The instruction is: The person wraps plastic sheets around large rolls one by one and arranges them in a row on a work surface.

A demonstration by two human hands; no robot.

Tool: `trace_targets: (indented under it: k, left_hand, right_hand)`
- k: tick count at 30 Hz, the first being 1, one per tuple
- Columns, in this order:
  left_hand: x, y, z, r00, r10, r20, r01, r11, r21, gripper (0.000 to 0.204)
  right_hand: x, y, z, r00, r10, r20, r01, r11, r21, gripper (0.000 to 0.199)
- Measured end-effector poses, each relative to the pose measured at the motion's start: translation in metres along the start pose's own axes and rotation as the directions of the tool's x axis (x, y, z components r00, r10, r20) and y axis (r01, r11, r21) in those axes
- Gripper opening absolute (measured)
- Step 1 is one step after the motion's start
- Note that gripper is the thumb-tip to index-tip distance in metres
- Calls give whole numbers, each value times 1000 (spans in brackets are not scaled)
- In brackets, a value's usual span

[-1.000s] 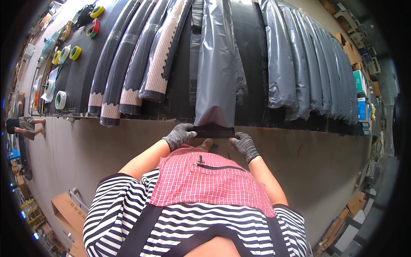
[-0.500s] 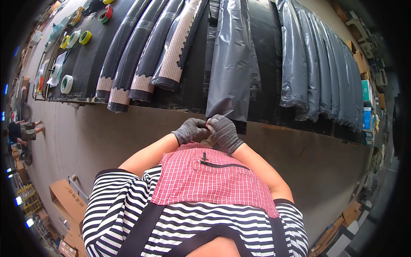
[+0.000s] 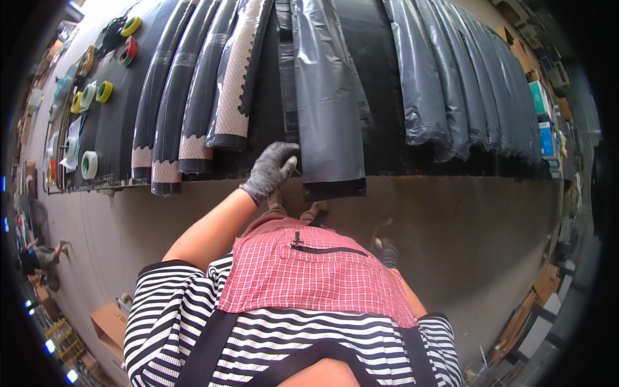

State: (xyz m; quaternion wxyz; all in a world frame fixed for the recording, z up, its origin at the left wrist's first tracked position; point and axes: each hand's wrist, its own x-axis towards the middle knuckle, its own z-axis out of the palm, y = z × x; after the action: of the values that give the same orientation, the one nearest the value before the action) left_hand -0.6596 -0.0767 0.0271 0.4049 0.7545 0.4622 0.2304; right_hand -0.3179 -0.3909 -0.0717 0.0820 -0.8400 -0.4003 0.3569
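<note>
A long grey plastic bag (image 3: 329, 122) lies lengthwise on the black table, its dark-edged near end hanging past the front edge. My left hand (image 3: 271, 173), in a grey knit glove, is just left of that end, its fingers curled in. A thin dark bit shows by its fingertips, too small to name. My right hand (image 3: 387, 253), gloved the same, is low beside the red checked apron (image 3: 309, 271), away from the bag. Motion smears its fingers, and whether it holds anything is unclear.
Left of the bag lie several clear-wrapped dark rolls (image 3: 171, 129) with pinkish patterned parts. Several grey-bagged rolls (image 3: 422, 97) line the right side. Tape rolls (image 3: 104, 91) sit at the far left. A cardboard box (image 3: 108, 324) stands on the floor, lower left; a person (image 3: 42, 259) is beyond.
My hands have parted from the bag's near end. The right has dropped back toward my right side; the left has moved slightly left and forward. The bag's raised fold now lies flatter.
</note>
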Motion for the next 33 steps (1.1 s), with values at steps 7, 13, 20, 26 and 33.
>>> trace_targets:
  k: [7,13,20,26,33]
  left_hand:
    - [77,49,25,803,497,327,-595,646,478,54]
    - [96,61,26,785,418,457,-608,658,444,58]
    - [100,47,33,752,428,501,-653,583,483,60]
    - [100,51,38,774,381,507,-626,583,518,70]
    - [102,54,43,751,349,561,-654,516,554,122]
  right_hand:
    - [11,140,46,922,217,320,-75,912,-404,48]
    - [54,-81,21,953,-131,273,-70,782,619,47]
    - [71,-155,1,941,-182,285,-77,705,705,35]
    - [57,-181,-18,936,-337,102,88,505,859,21]
    - [78,-246,-67,888,-457,-37,248,411,877,22]
